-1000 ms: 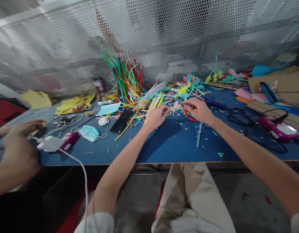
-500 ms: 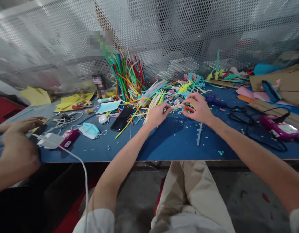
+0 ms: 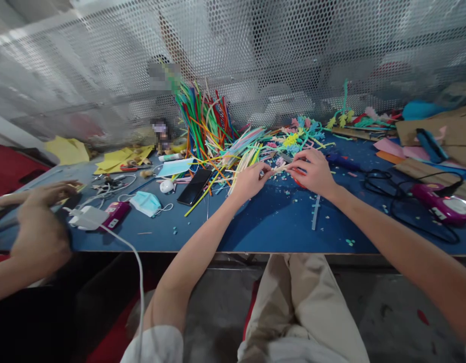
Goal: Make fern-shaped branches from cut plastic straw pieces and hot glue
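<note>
Over the blue table, my left hand pinches one end of a cream pipe cleaner. At its other end, the thumb and fingers of my right hand are closed on it. Red handles, which look like those of scissors, show at my right palm; the rest of that tool is hidden. Just beyond my hands lie loose pipe cleaners in pale colours and several fuzzy flower-like pieces in yellow, pink and blue. Small clipped bits are scattered around them.
A tall bundle of pipe cleaners stands at the back against a perforated metal screen. Left are a black phone, a face mask and a white charger with its cable. A co-worker's hand rests far left. Right is a purple power strip.
The view has shifted slightly, so everything sits a little further right. My right fingers have closed further around the cream pipe cleaner, and my left hand still pinches it.
</note>
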{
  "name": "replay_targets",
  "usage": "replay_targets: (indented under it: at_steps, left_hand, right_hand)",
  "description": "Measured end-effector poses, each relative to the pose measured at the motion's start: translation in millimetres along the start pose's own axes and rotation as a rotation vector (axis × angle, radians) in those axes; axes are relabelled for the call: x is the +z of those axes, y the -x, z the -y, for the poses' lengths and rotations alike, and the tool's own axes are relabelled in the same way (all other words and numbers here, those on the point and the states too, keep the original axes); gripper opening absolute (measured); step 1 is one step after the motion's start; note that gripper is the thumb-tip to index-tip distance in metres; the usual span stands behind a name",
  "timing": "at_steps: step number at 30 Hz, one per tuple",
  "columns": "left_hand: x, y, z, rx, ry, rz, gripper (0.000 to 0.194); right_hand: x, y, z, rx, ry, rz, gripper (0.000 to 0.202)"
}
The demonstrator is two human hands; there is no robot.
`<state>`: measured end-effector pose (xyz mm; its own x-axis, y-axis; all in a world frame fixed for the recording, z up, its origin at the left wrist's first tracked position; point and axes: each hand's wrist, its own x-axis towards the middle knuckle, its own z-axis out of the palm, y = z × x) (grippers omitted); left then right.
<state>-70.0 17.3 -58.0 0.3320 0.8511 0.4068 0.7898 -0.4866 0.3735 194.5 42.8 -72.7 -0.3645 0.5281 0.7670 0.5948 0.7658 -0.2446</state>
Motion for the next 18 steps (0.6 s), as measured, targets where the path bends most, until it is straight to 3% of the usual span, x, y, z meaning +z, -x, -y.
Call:
replay_targets:
  at_steps: [5, 9, 18]
  left_hand:
    - [-1.7, -1, -2, -0.036, -0.009, 0.025, 0.027]
    - [-4.4, -1, -5, -0.061, -0.013, 0.030, 0.031]
    - [-5.1, -5, 0, -0.102, -0.020, 0.149, 0.034]
  right_hand:
    - [-8, 0, 0, -0.041, -0.134, 0.007, 0.016]
    - [-23, 0, -9, 0.036, -0.207, 0.004, 0.019]
    - [-45, -7, -43, 0.055, -0.147, 0.111, 0.026]
